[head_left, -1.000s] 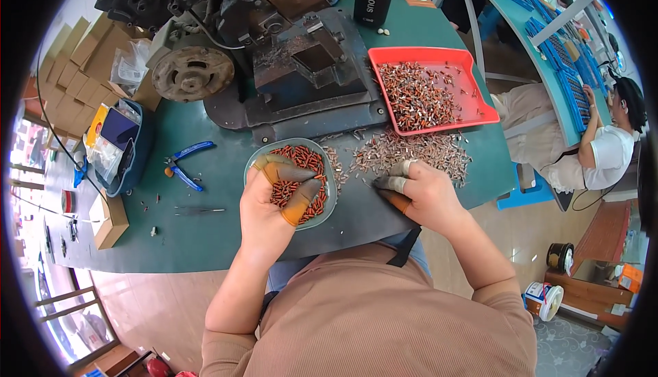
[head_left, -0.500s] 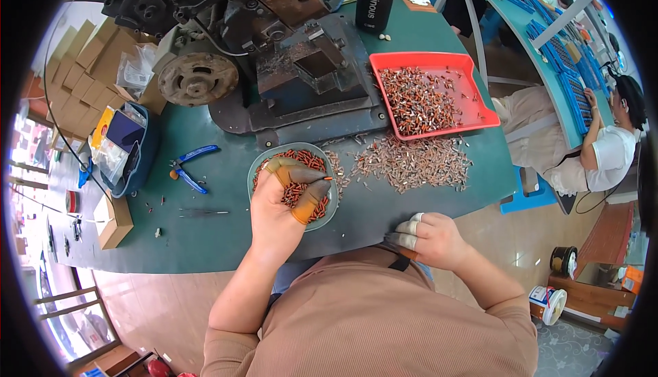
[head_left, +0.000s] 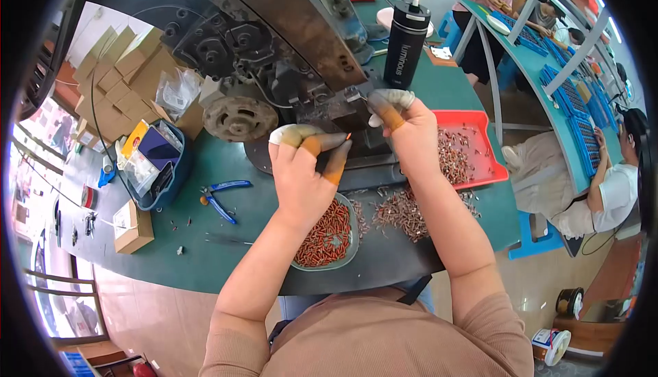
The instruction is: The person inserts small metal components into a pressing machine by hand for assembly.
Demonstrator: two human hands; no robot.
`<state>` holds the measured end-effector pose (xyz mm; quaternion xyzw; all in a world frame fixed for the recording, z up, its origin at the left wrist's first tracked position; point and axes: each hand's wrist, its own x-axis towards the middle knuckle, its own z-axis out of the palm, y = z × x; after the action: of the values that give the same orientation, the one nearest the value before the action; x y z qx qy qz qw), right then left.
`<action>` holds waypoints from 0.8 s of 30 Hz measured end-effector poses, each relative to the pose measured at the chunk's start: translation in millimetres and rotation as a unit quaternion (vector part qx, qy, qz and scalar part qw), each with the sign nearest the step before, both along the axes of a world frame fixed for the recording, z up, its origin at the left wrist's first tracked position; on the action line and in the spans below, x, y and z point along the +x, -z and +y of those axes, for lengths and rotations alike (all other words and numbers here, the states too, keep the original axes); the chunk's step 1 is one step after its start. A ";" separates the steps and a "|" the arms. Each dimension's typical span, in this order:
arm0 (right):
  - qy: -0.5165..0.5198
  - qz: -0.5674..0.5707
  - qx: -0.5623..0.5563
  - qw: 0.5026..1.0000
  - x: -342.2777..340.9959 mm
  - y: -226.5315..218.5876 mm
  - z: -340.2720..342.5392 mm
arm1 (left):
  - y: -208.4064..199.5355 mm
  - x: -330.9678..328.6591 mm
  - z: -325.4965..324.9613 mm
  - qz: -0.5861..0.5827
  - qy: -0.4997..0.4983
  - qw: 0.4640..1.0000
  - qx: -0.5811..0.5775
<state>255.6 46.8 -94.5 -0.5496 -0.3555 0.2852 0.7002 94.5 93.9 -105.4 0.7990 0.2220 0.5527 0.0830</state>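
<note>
My left hand [head_left: 306, 156], with grey and orange finger covers, pinches a small orange-red cylindrical piece [head_left: 349, 136] by its fingertips in front of the dark metal machine [head_left: 274, 48]. My right hand [head_left: 404, 118], in similar finger covers, is raised at the machine's working head. Its fingers are closed together, and what lies between them is hidden. Below my left wrist stands a greenish bowl [head_left: 356, 233] filled with many small red-orange pieces [head_left: 321, 238]. Partly behind my right forearm lies a red tray [head_left: 495, 163] of mixed small metal-and-orange pieces.
Loose small pieces [head_left: 397, 216] are heaped before the tray. Blue-handled pliers [head_left: 223, 199] and tweezers [head_left: 229, 240] lie left of the bowl. A blue bin [head_left: 168, 188] and small carton [head_left: 134, 228] stand farther left. A black bottle [head_left: 407, 44] stands behind; co-workers sit at the right.
My left hand has risen from over the bowl to the machine, still pinching the small piece. My right hand has moved up from the table's front edge to the machine's head. The view has shifted.
</note>
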 end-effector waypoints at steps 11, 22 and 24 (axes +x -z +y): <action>0.030 -0.019 0.001 0.999 -6.9 2.7 19.2 | 10.1 29.4 48.0 0.018 -0.099 0.975 0.198; 0.034 -0.055 0.042 0.997 -7.0 13.2 19.5 | 17.8 37.3 54.1 0.015 -0.108 0.968 0.226; 0.031 -0.048 0.050 0.997 -7.2 13.1 20.3 | 18.0 37.2 55.1 0.019 -0.107 0.968 0.225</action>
<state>248.4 67.1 -107.6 -0.5374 -0.3852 0.2188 0.7176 131.6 149.0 -123.4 0.7789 0.1777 0.5789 -0.1633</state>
